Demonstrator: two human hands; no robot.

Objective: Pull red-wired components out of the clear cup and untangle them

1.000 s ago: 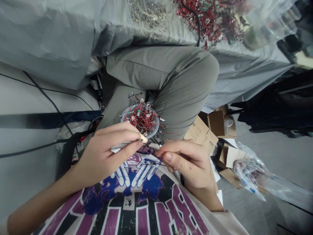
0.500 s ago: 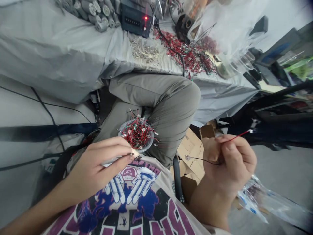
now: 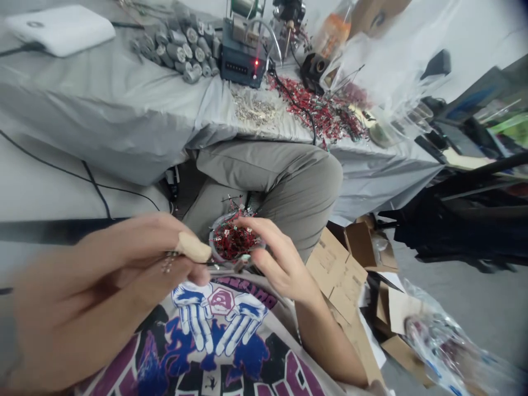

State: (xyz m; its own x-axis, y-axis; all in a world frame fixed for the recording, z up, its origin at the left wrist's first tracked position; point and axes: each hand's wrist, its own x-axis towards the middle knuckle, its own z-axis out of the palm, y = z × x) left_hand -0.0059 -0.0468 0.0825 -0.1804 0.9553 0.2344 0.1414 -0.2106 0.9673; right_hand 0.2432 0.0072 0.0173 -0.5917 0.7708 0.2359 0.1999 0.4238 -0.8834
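My left hand is at the left in front of my shirt, its fingers pinched together, with a tan cover on one fingertip. Small shiny metal pieces stick out between its fingers, and a thin dark bit shows at the tips. My right hand reaches over the near right side of a clear round tub, index finger and thumb apart. Red and black wired connectors fill the tub, which sits at my lap. Beside the right thumb is a small brownish piece, blurred.
On the grey-covered table lie a heap of red wired parts, small loose metal bits, grey cylinders and a dark box with a red light. Cardboard boxes and plastic bags are on the floor at right.
My right hand has moved left from the far right to the tub, and the red and black wired piece no longer shows in it. My left hand has come nearer the camera. The view has shifted.
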